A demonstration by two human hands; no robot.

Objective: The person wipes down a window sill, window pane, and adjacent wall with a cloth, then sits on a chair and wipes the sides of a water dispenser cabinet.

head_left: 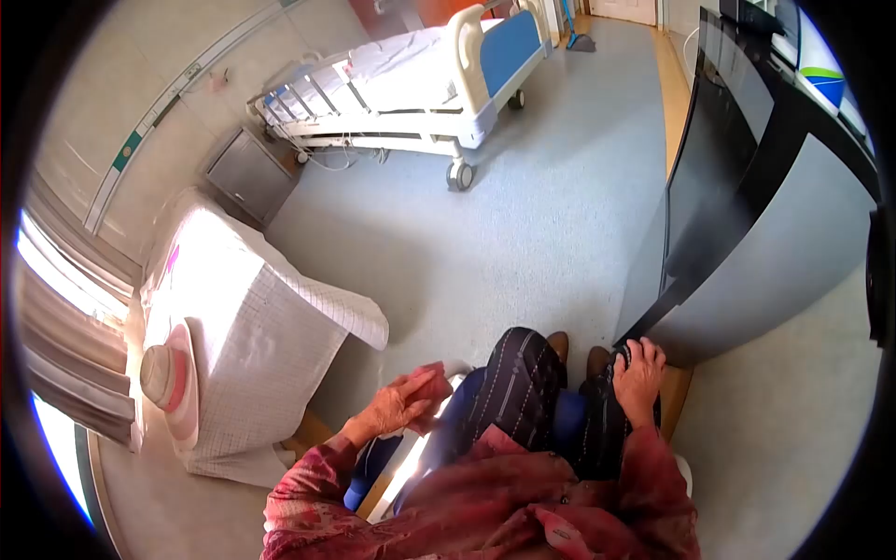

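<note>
My left hand [397, 403] is out beside my left thigh, its fingers bent round a small reddish folded thing [431, 387] that looks like cloth; its exact kind does not show. Below that hand is a seat with a bright, light-coloured edge [403, 467], partly covered by my sleeve. My right hand [640, 371] rests on my right knee, fingers spread over the dark patterned trousers [597, 439] and holding nothing.
A table under a white cloth [271, 345] stands at left, with a straw hat [170, 381] on it. Ahead are a wheeled hospital bed [401, 84] and a metal bedside cabinet [250, 175]. A black and grey cabinet [793, 243] rises close on my right. A broom [581, 43] is at the back.
</note>
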